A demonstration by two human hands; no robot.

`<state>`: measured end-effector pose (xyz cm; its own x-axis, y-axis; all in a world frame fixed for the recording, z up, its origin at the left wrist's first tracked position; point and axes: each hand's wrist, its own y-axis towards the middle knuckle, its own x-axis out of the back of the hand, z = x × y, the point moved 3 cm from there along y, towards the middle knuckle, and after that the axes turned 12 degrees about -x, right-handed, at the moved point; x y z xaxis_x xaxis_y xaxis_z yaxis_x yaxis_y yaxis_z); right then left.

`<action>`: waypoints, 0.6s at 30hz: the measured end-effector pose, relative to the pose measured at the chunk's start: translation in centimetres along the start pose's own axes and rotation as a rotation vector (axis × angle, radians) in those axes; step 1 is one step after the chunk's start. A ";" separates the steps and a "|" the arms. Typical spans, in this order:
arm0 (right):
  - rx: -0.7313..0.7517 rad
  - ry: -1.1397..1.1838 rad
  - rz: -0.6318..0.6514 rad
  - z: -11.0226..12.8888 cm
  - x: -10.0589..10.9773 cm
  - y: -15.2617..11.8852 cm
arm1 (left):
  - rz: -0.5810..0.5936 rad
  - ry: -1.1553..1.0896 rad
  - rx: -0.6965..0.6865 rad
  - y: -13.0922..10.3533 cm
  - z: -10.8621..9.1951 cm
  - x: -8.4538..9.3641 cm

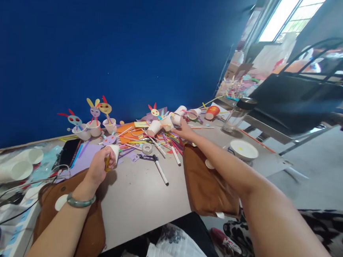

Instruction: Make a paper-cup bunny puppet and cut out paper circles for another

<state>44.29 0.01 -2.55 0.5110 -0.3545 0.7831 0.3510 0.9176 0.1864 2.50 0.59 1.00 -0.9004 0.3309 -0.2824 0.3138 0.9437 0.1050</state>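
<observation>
Left fingers [111, 159] grip a yellow object [107, 163] beside a paper cup [115, 152]; right fingers [177, 132], open, reach a white cup [176, 119].

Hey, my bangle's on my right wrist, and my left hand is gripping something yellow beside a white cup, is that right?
Not quite: the head view shows the bangle on your left wrist. Your left hand does grip something yellow beside a white cup.
</observation>
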 end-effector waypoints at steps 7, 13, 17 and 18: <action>0.048 -0.044 0.031 1.9 -0.5 0.1 | 0.011 0.093 -0.010 0.0 0.2 -0.1; -0.066 -0.131 -0.167 1.1 3.6 1.8 | 0.021 0.105 -0.048 -0.1 0.2 -0.2; -0.253 -0.166 -0.480 -1.0 8.1 2.7 | 0.033 0.100 -0.061 0.0 0.4 0.0; -0.290 -0.175 -0.528 -1.6 8.8 2.8 | 0.035 0.095 -0.059 0.0 0.5 0.0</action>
<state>51.04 -0.82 3.96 0.0833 -0.6898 0.7192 0.7326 0.5317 0.4251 2.64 0.57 0.52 -0.9147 0.3586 -0.1863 0.3294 0.9287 0.1703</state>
